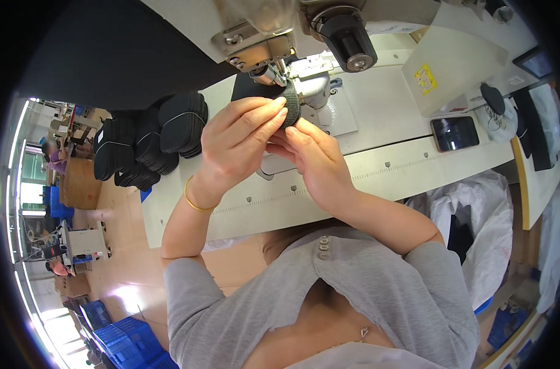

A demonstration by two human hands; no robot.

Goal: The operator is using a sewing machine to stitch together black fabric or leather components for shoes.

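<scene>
Dark knit piece [291, 103] is standing upright just under the sewing head [261, 46], pinched from both sides: left hand [240, 138] is gripping its left edge, right hand [313, 157] is holding it from below, slightly nearer the body.

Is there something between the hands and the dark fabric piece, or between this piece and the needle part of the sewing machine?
Nothing visible. Both the left hand and right hand already pinch the dark fabric piece, which sits right at the sewing machine's presser area, with no object between them.
</scene>
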